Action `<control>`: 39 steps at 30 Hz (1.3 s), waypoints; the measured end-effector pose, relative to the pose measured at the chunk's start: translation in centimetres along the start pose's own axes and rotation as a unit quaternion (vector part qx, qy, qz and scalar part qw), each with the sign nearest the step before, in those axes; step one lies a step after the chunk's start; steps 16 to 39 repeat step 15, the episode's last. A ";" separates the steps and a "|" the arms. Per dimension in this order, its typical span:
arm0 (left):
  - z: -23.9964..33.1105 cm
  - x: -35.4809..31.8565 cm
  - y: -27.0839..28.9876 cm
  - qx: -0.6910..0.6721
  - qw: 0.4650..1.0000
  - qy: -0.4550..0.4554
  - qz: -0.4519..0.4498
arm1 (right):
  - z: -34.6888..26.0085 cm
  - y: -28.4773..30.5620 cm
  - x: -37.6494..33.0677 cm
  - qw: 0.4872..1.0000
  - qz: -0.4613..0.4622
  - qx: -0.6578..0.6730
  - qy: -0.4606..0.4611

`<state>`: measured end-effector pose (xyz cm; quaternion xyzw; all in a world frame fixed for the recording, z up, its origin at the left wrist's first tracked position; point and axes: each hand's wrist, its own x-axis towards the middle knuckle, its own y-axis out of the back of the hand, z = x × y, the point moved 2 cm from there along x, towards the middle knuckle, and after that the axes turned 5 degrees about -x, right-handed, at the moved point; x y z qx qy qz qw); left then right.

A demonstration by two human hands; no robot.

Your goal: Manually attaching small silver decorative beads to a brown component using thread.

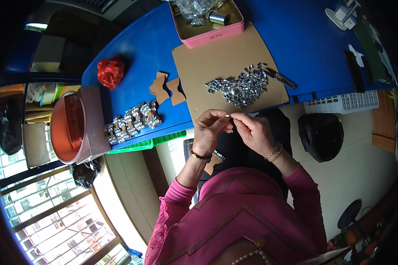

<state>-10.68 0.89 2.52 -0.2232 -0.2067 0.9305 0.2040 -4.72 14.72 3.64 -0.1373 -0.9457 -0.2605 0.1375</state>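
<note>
My left hand (209,128) and my right hand (254,131) meet fingertip to fingertip in front of the table's near edge. Between them shows a small bright piece (227,116), too small to name surely; both hands pinch at it. Just beyond lies a pile of shiny silver oval beads (241,88) on a brown cardboard sheet (194,62). Tweezers or a similar slim dark tool (279,78) rest at the pile's right. Below my left wrist, a brown card piece (213,164) with silver beads along its edge is partly hidden by the arm.
On the blue table (141,48) stand a pink tin (214,36) with a metal spool (219,18), a red plastic bag (111,72), cut brown cards (168,89) and beaded silver pieces (135,122). Left is a pink bucket (88,119); right, a white basket (342,103) and black bag (320,137).
</note>
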 end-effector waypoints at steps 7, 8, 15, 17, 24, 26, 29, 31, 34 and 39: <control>-0.2 -0.5 -0.1 -0.040 0.999 -0.001 0.008 | -0.6 0.4 -0.4 0.999 -0.007 -0.043 0.027; -0.2 -0.6 -0.1 -0.044 0.999 -0.005 0.007 | -0.7 0.4 -0.4 0.998 -0.007 -0.046 0.032; -0.3 -1.3 -0.3 -0.042 0.998 -0.044 -0.003 | -1.1 0.5 -0.9 0.998 -0.018 -0.042 0.035; -0.3 -1.3 -0.3 -0.042 0.998 -0.044 -0.003 | -1.1 0.5 -0.9 0.998 -0.018 -0.042 0.035; -0.3 -1.3 -0.3 -0.042 0.998 -0.044 -0.003 | -1.1 0.5 -0.9 0.998 -0.018 -0.042 0.035; -0.3 -1.3 -0.3 -0.042 0.998 -0.044 -0.003 | -1.1 0.5 -0.9 0.998 -0.018 -0.042 0.035; -0.3 -1.3 -0.3 -0.042 0.998 -0.044 -0.003 | -1.1 0.5 -0.9 0.998 -0.018 -0.042 0.035; -0.3 -1.3 -0.3 -0.042 0.998 -0.044 -0.003 | -1.1 0.5 -0.9 0.998 -0.018 -0.042 0.035; -0.3 -1.3 -0.3 -0.042 0.998 -0.044 -0.003 | -1.1 0.5 -0.9 0.998 -0.018 -0.042 0.035; -0.3 -1.3 -0.3 -0.042 0.998 -0.044 -0.003 | -1.1 0.5 -0.9 0.998 -0.018 -0.042 0.035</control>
